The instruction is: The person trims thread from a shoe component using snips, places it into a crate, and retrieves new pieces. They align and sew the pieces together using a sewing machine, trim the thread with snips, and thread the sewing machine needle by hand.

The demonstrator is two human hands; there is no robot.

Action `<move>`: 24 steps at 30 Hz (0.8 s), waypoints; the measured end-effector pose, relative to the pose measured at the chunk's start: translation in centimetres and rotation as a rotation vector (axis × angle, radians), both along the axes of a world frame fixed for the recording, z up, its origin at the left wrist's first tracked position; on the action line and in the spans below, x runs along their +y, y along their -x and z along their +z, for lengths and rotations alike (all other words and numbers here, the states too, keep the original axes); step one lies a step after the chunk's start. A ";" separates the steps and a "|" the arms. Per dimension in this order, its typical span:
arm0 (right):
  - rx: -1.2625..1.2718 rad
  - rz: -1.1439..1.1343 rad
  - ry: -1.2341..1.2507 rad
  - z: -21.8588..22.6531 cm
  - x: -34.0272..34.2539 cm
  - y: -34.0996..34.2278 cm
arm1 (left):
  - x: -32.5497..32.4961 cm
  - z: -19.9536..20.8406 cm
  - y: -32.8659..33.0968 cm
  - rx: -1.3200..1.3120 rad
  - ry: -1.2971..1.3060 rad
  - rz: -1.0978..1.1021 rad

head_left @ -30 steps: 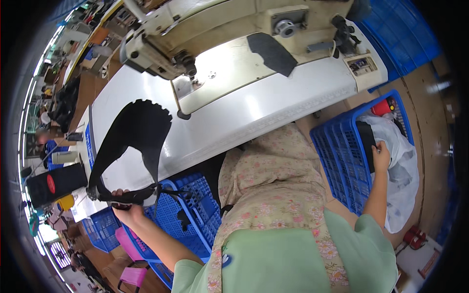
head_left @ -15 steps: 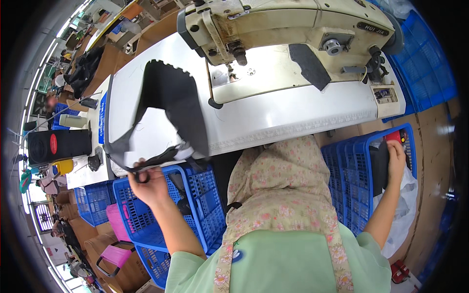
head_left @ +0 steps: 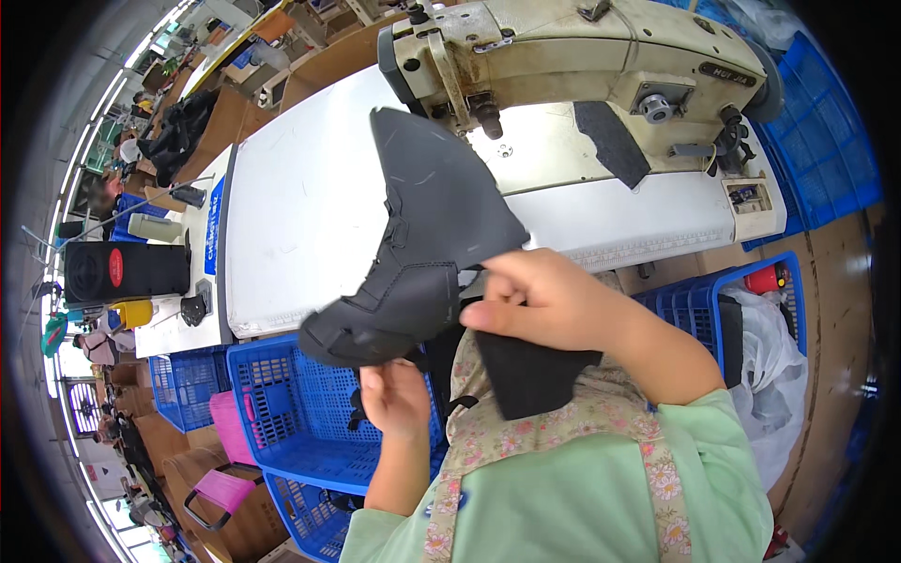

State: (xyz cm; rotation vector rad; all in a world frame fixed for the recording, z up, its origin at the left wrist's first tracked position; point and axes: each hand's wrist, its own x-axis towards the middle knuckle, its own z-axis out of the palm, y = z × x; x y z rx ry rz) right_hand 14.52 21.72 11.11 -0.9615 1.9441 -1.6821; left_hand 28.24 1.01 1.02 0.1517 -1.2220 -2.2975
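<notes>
A black shoe upper (head_left: 427,216) with stitched seams is raised in front of me, over the white sewing table (head_left: 300,206). My left hand (head_left: 392,399) grips its lower edge from beneath, fingers partly hidden behind it. My right hand (head_left: 549,305) is closed at the upper's right edge, thumb and fingers bent together. Below that hand hangs a plain black fabric piece (head_left: 535,380), which it appears to hold; the exact grip is covered. The sewing machine (head_left: 563,47) stands behind, with a dark grey cut piece (head_left: 612,141) lying on its bed.
A blue basket (head_left: 310,450) with dark pieces sits at lower left. Another blue basket (head_left: 798,281) at right holds white plastic and a red item (head_left: 765,279). Beyond the table's left end are a black speaker-like box (head_left: 127,272) and a pink-seated stool (head_left: 225,490).
My right hand has left the right basket and come to the middle with a black fabric piece. My left hand has moved right, and the shoe upper is now turned and lifted nearer.
</notes>
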 end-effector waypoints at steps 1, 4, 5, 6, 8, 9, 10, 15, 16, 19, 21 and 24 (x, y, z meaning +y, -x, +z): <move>-0.019 -0.009 -0.060 0.2 -0.7 0.1 | 1.1 0.5 -0.2 -0.040 -0.036 -0.056; -0.007 -0.068 -0.069 0.0 -2.0 -0.3 | 2.4 -0.3 -2.3 -0.165 -0.150 -0.229; 0.094 -0.126 -0.032 0.0 -2.4 -0.6 | 2.0 -1.1 -3.5 -0.174 -0.117 -0.314; 0.192 -0.190 0.003 -0.1 -2.5 -0.8 | 1.6 -2.1 -4.6 -0.187 -0.087 -0.404; 0.305 -0.224 -0.036 -0.8 -2.6 -0.6 | 0.9 -4.0 -5.7 -0.281 -0.071 -0.408; 0.331 -0.213 -0.107 -0.8 -2.5 -0.5 | 0.6 -4.4 -5.9 -0.372 -0.053 -0.410; 0.358 -0.201 -0.178 -0.9 -2.4 -0.5 | 0.4 -4.4 -6.4 -0.376 -0.055 -0.409; 0.313 -0.197 -0.126 -2.1 -2.7 -0.2 | 1.3 1.5 -2.5 -0.698 0.911 -0.927; 0.276 -0.153 -0.125 -2.0 -2.6 -0.1 | 1.2 2.5 -1.8 -0.701 0.915 -0.926; 0.198 -0.152 -0.090 -1.5 -1.2 1.2 | -0.7 4.4 1.1 -0.439 0.539 -1.495; 0.216 -0.096 -0.110 -1.0 0.0 2.0 | -2.8 7.3 2.9 0.061 0.505 -1.606; 0.207 0.002 -0.142 -0.9 0.9 2.1 | -8.7 11.9 6.2 0.446 0.460 -1.464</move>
